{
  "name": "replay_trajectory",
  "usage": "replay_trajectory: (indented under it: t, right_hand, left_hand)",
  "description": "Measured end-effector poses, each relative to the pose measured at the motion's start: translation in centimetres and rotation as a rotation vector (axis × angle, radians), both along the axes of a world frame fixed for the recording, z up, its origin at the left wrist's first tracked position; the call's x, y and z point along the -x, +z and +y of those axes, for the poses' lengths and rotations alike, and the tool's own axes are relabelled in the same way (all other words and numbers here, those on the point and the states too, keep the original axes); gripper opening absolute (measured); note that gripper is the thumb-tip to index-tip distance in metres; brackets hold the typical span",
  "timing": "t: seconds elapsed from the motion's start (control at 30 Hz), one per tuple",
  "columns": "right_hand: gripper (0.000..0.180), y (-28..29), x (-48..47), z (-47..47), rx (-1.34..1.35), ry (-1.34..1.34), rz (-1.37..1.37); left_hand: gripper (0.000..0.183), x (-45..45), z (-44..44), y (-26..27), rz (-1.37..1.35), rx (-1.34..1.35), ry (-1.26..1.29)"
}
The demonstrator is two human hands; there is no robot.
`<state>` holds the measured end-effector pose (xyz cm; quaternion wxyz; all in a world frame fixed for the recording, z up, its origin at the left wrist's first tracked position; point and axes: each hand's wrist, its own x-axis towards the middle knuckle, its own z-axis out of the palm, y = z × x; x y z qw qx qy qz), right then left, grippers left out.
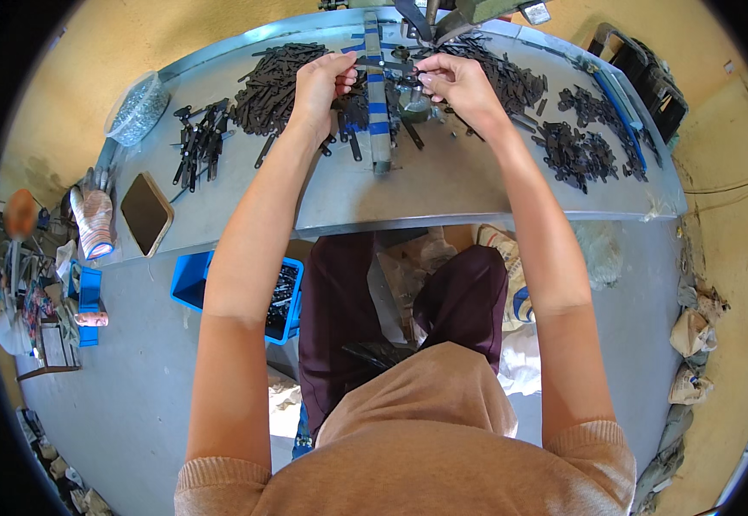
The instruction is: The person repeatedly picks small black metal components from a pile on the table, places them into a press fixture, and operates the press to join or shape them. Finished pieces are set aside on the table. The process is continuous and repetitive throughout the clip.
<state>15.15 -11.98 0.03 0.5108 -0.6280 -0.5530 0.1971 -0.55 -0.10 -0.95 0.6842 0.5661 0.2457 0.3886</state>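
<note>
My left hand (324, 87) pinches one end of a flat black metal strip (369, 62), which lies level across a bar wrapped in blue and grey tape (378, 122). A shiny rivet-like dot shows on the strip above the bar. Opposite it, my right hand (456, 82) grips a small black metal part (420, 75) between thumb and fingertips, close to the strip's right end. Whether the two pieces touch cannot be told. Just behind my hands stands a bench press or riveting machine (435, 29), partly cut off by the top of the view.
Heaps of black strips (280, 87) and small black plates (574, 155) cover parts of the metal table (438, 187). At the left are a tub of rivets (138, 106), a striped work glove (93, 213) and a phone (146, 213). Blue bins (292, 303) stand below the edge.
</note>
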Motion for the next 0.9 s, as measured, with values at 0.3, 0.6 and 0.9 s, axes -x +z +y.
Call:
replay_trajectory:
  t: [0.3, 0.6, 0.9]
  right_hand:
    - [0.025, -1.0, -1.5, -0.2, -0.141, -0.067, -0.163]
    - [0.028, -1.4, -1.8, -0.9, -0.27, -0.417, 0.101]
    - [0.027, -1.2, -1.7, -1.3, -0.222, -0.538, 0.069]
  left_hand:
    - [0.011, -0.5, -0.1, -0.3, 0.026, -0.024, 0.019]
    - [0.017, -0.3, 0.3, -0.4, 0.189, -0.07, 0.031]
    - [0.016, -0.1, 0.2, -0.5, 0.197, -0.024, 0.011]
